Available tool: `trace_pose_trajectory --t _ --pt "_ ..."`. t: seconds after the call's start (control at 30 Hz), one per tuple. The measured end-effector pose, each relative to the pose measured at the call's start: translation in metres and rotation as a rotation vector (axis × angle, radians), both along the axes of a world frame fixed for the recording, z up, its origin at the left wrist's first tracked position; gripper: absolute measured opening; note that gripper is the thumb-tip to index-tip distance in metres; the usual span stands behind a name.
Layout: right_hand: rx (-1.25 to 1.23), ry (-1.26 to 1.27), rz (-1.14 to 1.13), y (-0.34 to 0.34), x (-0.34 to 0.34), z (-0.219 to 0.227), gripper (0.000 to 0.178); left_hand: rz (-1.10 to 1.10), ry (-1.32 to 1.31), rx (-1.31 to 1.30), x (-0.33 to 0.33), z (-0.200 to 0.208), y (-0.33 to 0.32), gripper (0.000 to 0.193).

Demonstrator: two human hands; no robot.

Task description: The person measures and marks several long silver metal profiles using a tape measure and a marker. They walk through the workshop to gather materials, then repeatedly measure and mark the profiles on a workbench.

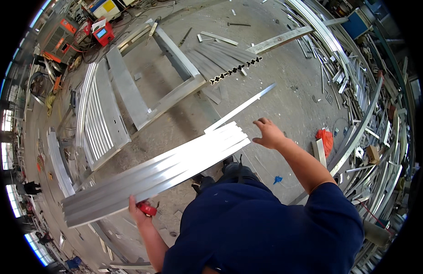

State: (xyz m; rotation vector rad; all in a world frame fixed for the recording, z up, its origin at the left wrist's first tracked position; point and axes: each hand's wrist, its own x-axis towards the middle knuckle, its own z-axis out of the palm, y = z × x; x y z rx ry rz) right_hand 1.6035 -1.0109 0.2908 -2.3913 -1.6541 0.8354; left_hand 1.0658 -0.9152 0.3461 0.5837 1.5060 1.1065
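A long, ribbed, silvery aluminium panel [175,166] lies across in front of me, made of several profiles side by side and shining brightly towards its right end. My left hand [140,213] is closed around a small red tool [146,208], its exact kind unclear, with a finger against the panel's near edge at the left. Just past the panel's right end, my right hand [268,134] is held out with its fingers apart and nothing in it. Beyond that end lies a thin metal strip [248,105].
A welded metal frame [172,98] stands ahead, with grey profiles [220,57] at its right corner. Slatted panels [102,118] lie left. A red machine [103,33] stands far left. Piled metal offcuts [357,91] and a red bag [325,140] are at right.
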Motion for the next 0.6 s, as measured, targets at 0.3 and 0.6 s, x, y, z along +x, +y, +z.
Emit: trace_pose_trajectory --t 0.3,0.6 --pt "-0.296 0.079 0.206 0.048 -0.048 -0.043 0.064 0.130 0.430 -0.020 -0.121 0.028 -0.023 0.038" --pt "-0.392 0.149 -0.058 0.014 -0.039 -0.037 0.062 -0.559 1.219 -0.026 -0.140 -0.023 0.073 0.038"
